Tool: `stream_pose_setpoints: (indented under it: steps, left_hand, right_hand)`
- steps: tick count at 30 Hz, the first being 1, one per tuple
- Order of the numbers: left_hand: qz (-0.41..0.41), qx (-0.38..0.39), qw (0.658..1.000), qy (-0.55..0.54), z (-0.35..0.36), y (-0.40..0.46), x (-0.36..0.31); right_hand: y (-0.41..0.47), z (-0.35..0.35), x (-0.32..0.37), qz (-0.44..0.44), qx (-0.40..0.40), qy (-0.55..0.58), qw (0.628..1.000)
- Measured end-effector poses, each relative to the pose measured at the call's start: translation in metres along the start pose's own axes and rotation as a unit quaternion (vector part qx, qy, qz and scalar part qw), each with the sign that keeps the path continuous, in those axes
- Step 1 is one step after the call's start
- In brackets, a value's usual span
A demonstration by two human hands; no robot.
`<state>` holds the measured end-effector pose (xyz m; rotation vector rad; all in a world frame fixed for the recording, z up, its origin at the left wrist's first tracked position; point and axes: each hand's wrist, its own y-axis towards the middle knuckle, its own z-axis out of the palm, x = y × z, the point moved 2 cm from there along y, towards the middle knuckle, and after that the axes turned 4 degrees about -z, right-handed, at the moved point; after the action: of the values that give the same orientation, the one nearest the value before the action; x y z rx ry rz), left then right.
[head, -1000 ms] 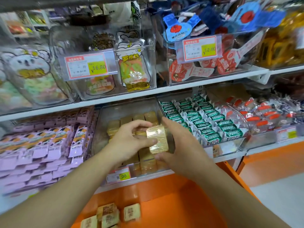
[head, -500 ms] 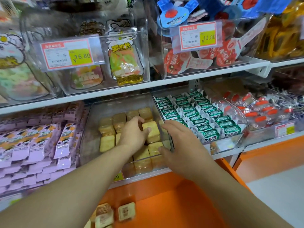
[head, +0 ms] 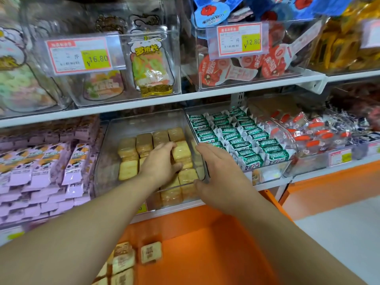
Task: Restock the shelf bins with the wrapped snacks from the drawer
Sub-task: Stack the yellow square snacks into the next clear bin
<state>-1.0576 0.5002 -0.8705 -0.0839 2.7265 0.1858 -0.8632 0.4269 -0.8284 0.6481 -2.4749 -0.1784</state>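
Clear plastic bin [head: 107,153] on the lower shelf [head: 267,187], part filled with square golden snacks [head: 127,148] in glossy see-through wrap, stacked in rows. Left hand [head: 159,163] down inside the bin, fingers curled over one wrapped square [head: 182,150], thumb pressed against its near side. Right hand [head: 220,173] at the bin's right front corner, fingers straight along the outside of the right wall, thumb hooked at the front rim; grasping nothing.

Crowded on every side. Just left, flat pink sachets [head: 41,171] piled in overlapping layers. Just right, touching the bin's wall, small green foil pillow packs [head: 236,138] in tidy lines; beyond those, a curved clear bin of orange-and-white twisted wrappers [head: 308,132]. Overhead, a white shelf board [head: 144,104] hanging low over the bin's back half, narrowing the way in from above. On that board, rigid clear boxes: a jar-shaped pouch [head: 149,62] of pastel candy behind a price tag [head: 79,55] reading 16.80, and round red-lidded cups [head: 226,70] behind a tag [head: 239,40] reading 12.80.

Below, open orange drawer [head: 205,254], smooth and matte, with several more wrapped squares [head: 151,253] lying loose at its left, barcode labels up. Both forearms stretched across it toward the bin.
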Motion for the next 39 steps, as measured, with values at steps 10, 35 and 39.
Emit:
stream_pose_setpoints:
  steps: [10, 35, 39]
  left_hand:
    - [0.109, -0.040, 0.991, -0.071, -0.060, -0.107, -0.004]
    - [-0.186, 0.250, 0.950, -0.023, 0.122, -0.285, 0.334]
    - [-0.162, 0.281, 0.945, 0.032, 0.137, -0.277, 0.331]
  right_hand:
    - [-0.024, -0.002, 0.041, -0.066, 0.017, -0.039, 0.997]
    - [-0.084, 0.319, 0.021, 0.025, 0.419, -0.113, 0.900]
    - [-0.072, 0.356, 0.003, 0.025, 0.416, -0.109, 0.902]
